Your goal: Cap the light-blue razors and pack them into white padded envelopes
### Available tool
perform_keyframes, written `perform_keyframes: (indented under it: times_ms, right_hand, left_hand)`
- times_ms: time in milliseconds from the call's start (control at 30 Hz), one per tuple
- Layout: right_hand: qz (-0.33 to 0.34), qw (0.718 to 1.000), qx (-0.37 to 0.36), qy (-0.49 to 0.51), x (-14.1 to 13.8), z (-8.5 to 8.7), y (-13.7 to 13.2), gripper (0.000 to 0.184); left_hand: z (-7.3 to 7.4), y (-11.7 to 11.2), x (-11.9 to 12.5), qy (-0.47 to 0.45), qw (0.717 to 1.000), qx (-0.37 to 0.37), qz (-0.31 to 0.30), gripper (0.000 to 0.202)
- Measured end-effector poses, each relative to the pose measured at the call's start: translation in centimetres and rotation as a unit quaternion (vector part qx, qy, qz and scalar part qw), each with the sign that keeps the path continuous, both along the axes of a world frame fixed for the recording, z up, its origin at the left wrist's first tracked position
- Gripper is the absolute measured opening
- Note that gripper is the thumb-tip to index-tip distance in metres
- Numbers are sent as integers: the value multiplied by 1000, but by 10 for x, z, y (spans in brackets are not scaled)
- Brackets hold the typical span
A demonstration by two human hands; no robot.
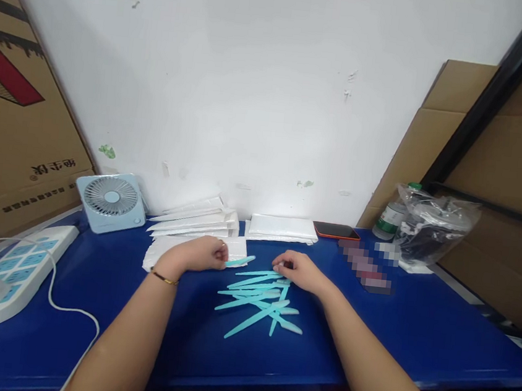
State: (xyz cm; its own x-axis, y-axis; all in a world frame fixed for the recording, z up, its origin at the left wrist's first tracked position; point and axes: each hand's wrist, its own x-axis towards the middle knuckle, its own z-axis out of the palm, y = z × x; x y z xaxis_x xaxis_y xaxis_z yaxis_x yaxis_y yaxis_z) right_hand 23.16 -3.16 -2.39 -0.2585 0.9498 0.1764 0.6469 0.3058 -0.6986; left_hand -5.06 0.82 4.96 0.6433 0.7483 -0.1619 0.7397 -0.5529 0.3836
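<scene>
My left hand (206,254) is closed in a pinch on the end of a slim turquoise eyebrow razor (241,262), its other end pointing right. Beneath the held razor lies white packaging (237,247). At the far right of a loose heap of similar eyebrow razors (256,310), my right hand (297,269) has its thumb and fingers pinched together. They seem to grip the end of a razor at the top of the heap; the fingers partly cover it. The heaped razors cross one another at various angles, with paler ends mostly toward the right.
White flat packets (197,221) and another white stack (282,227) lie along the wall. A phone (336,231), bottle (390,216) and bagged container (434,229) stand to the right. At left are a small fan (112,201), power strip (25,264) and cable (67,309).
</scene>
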Motion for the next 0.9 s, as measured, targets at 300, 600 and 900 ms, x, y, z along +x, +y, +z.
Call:
perform_keyframes:
  times_ms: [300,600,900]
  right_hand:
    - [-58,962,-56,261,15,-6,15,33]
    - [-58,944,-90,311,28,-3,18,32]
    - [-210,976,45,31,46,-8,21,23]
  left_hand:
    - [-34,23,83,-74,993,85,-16,17]
    - [-45,25,90,-61,992,109,-29,18]
    - [-57,27,79,-94,984,146,26,30]
